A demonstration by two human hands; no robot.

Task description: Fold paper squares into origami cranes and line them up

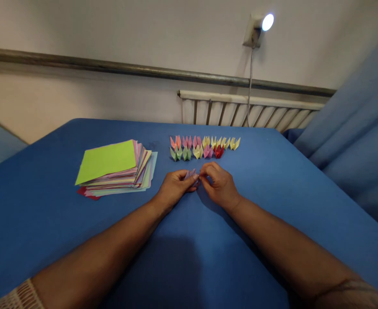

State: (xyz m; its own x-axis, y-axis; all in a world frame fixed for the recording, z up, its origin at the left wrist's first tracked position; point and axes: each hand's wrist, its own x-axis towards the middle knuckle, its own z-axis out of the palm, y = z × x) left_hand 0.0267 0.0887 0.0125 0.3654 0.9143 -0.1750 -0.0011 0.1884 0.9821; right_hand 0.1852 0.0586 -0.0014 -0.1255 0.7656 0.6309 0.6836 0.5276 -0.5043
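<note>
A small folded piece of purple paper (190, 173) is held between the thumb and fingers of my left hand (177, 185), just above the blue table. My right hand (219, 183) is closed in a pinch at the paper's right end, and its fingertips hide that part of it. Just beyond my hands stand two rows of folded paper cranes. Pink and yellow ones (197, 142) make up the back row. In front are green cranes (187, 153), a yellow one, a purple one and a red crane (219, 151).
To the left lies an uneven stack of coloured paper sheets (108, 162), bright green on top. The blue table (260, 257) ends at a wall with a metal rail (144, 71), a radiator (214, 97) and a lit plug (267, 22) with a cable. A blue curtain (353, 128) hangs at right.
</note>
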